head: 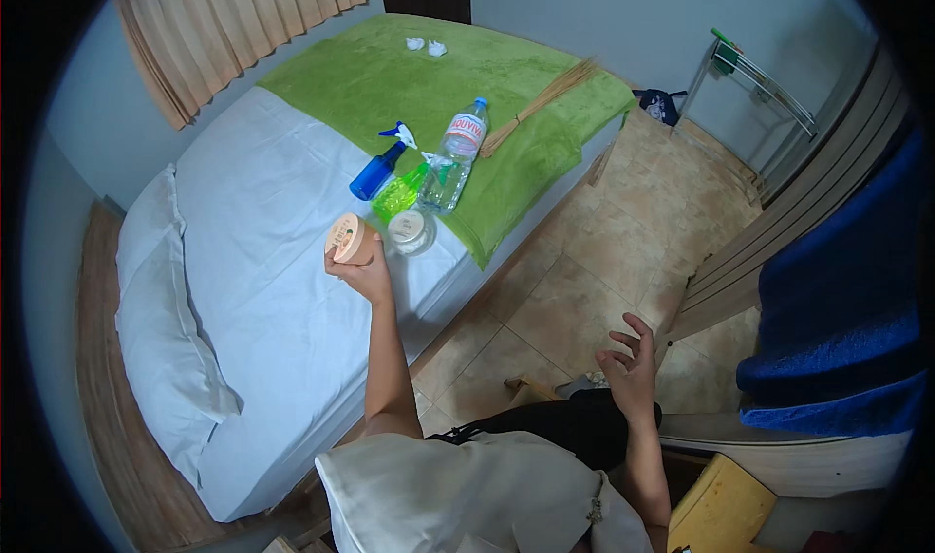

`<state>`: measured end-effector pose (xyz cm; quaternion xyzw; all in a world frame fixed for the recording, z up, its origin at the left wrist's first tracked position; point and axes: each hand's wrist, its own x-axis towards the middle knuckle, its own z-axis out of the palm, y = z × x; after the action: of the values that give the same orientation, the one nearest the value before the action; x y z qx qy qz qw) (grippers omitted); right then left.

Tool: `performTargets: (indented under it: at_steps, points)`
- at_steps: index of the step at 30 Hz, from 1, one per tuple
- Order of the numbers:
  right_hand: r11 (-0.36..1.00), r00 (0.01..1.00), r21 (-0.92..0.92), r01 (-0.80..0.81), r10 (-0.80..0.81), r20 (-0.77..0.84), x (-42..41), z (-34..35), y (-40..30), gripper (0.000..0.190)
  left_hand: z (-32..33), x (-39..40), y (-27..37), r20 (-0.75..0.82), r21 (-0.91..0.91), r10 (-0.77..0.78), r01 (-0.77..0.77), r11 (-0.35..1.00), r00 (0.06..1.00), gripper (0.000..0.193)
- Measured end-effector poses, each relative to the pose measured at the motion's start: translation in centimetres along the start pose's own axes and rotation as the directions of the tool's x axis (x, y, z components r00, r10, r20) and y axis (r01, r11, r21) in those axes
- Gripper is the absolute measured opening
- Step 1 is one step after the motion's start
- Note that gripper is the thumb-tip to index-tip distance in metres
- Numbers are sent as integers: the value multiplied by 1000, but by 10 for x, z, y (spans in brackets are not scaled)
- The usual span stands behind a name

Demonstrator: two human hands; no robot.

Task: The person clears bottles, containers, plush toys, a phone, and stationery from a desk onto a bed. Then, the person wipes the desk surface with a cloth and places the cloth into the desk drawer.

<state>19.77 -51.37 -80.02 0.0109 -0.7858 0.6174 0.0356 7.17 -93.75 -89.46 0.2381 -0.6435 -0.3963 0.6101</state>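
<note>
My left hand (359,271) grips a round peach-coloured tub (354,239) over the white bed sheet (263,231); its lid, which bears writing, faces up and to the left. Just right of it stands a clear jar (410,232) with a pale lid and white contents. Behind the jar lie a green spray bottle (400,193), a blue spray bottle (376,171) and a large clear plastic water bottle (456,151) with a blue cap. My right hand (632,370) hangs above the tiled floor, fingers apart and curled, holding nothing.
A stick broom (544,106) and two crumpled white wads (426,46) lie on the green blanket (504,63). White pillows (164,319) line the headboard side. On the right are a blue towel (840,297), a wooden door panel (789,187) and a metal rack (774,81).
</note>
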Motion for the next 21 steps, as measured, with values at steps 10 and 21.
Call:
performTargets:
  at_steps: [10,21]
  points:
    - [998,1000,60,-5,5,1,-10,5,3,60,-14,-6,-54,270,133,-53,17,991,961,72]
    - [999,982,-39,10,-17,-187,-68,-73,36,37,34,-109,111,300,-275,411,-334,902,861,57]
